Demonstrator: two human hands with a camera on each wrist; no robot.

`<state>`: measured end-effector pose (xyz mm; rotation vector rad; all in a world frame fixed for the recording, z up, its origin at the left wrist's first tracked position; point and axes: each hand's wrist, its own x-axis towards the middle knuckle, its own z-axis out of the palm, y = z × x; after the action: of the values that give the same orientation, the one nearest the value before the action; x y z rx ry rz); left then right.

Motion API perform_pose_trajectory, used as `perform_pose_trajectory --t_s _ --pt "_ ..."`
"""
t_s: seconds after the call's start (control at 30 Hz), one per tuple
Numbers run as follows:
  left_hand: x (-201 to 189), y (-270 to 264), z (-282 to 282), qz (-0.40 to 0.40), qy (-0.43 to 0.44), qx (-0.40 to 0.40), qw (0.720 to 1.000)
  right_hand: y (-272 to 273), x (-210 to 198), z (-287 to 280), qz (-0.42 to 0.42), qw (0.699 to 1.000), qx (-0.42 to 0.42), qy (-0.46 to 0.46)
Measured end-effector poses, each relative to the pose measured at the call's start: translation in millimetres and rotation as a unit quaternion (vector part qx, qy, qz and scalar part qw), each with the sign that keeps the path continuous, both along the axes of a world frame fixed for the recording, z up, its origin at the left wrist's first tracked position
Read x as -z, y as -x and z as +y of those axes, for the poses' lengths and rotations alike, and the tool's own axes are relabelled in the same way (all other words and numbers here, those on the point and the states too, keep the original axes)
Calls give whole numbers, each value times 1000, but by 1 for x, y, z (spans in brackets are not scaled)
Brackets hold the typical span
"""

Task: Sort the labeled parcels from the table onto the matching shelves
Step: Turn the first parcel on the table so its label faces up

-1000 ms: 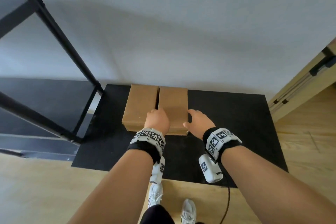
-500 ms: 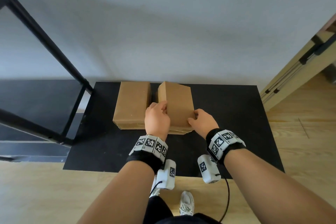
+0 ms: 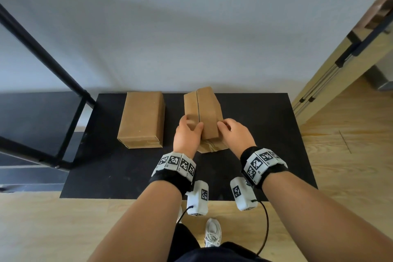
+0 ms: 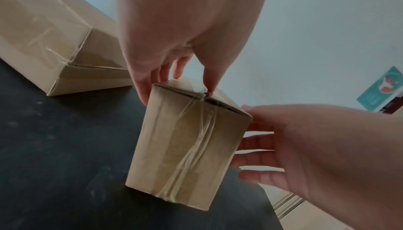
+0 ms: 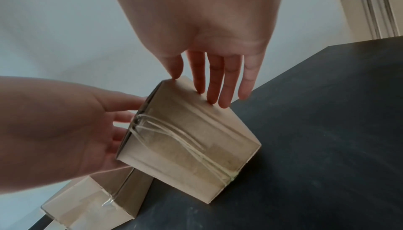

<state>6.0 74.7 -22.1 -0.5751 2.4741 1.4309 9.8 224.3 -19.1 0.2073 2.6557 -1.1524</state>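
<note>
Cardboard all round here: we've got 2 brown parcels on the black table [image 3: 265,144]. The right parcel [image 3: 209,112] is tipped up on 1 lower edge, so it leans instead of lying flat, and we're holding it from both sides. Our left hand [image 3: 187,134] grips its left side, with the thumb up on the top edge by the tape seam and the other fingers [image 4: 141,85] curled down the left face. Our right hand [image 3: 234,134] is on the opposite side, fingers [image 5: 224,82] fairly straight and laid against the right face, thumb on the top edge, so the box is squeezed between the 2 hands. From the wrist views we can see clear tape [image 4: 191,147] wrinkled down the near end of it, and its lower corner touches the tabletop.

The left parcel [image 3: 142,119] lies flat on the table, well apart from the one we're holding, with nothing touching it. We can't make out a label on either box from these angles.

Off to the left is the black shelf frame [image 3: 63,83], standing beside the table against the pale wall [image 3: 191,38].
</note>
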Motion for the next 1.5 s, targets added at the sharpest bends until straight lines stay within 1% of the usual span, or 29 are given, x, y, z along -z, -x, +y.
perform_pose_trajectory --t_s 0.07,0.2,0.3,0.37,0.43,0.53,0.6,0.7,0.83,1.03,1.23,1.33,1.43,1.5 --pt "-1 -3 -2 15 14 -7 1000 -3 0 -3 -6 1000 -7 13" --pt "-7 -7 -10 41 53 -24 997 -4 5 -13 -10 999 -29 11" --pt "-12 -12 -19 77 102 -35 991 0 7 -24 -40 999 -30 22" --pt "-15 -15 -25 105 128 -26 986 1 9 -29 -60 997 -33 25" --pt "-15 -18 -28 114 141 -2 983 0 13 -30 -79 996 -40 14" --pt "-10 -22 -26 114 141 39 983 -6 16 -23 -86 996 -25 -6" --pt "-5 -24 -23 108 132 47 984 -8 16 -15 -73 997 -9 -18" --pt "3 -27 -20 73 117 50 989 -9 13 -5 -41 999 4 -25" --pt "12 -31 -20 33 127 73 989 -8 10 2 -52 998 23 -16" --pt "11 -32 -16 44 125 80 988 -15 13 4 -67 998 19 -2" --pt "7 -30 -16 60 148 69 985 -3 15 4 -87 995 -36 -37" --pt "0 -24 -20 88 199 70 974 10 8 2 -104 990 -81 -54" --pt "-7 -14 -23 92 219 102 966 22 0 -1 -123 981 -132 -74" --pt "-9 -7 -23 85 236 154 956 30 -4 -1 -130 975 -159 -89"
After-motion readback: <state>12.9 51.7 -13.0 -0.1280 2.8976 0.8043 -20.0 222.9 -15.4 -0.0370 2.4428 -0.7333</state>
